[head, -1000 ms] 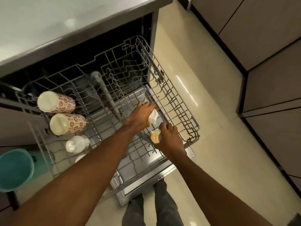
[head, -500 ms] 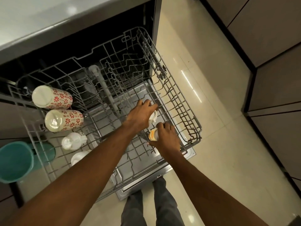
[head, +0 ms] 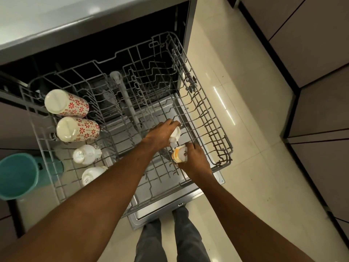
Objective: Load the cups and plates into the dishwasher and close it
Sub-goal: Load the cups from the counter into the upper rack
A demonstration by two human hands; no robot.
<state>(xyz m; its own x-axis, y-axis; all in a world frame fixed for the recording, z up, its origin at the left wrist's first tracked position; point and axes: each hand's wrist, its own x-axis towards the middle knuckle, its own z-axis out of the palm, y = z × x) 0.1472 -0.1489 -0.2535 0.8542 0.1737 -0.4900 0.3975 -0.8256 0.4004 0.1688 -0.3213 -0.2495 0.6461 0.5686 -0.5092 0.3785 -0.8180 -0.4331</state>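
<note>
Our right hand (head: 194, 161) wraps orange cup (head: 179, 155) inside rack (head: 217, 133), near its front right corner; cup on side, long axis across rack. Just behind, our left hand (head: 160, 135) clutches white cup (head: 174, 136). Right hand nearer rack's front prongs, we judge.

So the left hand (head: 163, 134) and right hand (head: 195, 157) are both reaching forward and down, gripping tight, nearly touching each other.

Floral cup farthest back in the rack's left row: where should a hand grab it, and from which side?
Probably take the rear floral cup around its patterned wall near the upturned base, from above: its mouth points down into the rack, and the second floral cup crowds its near side.
</note>
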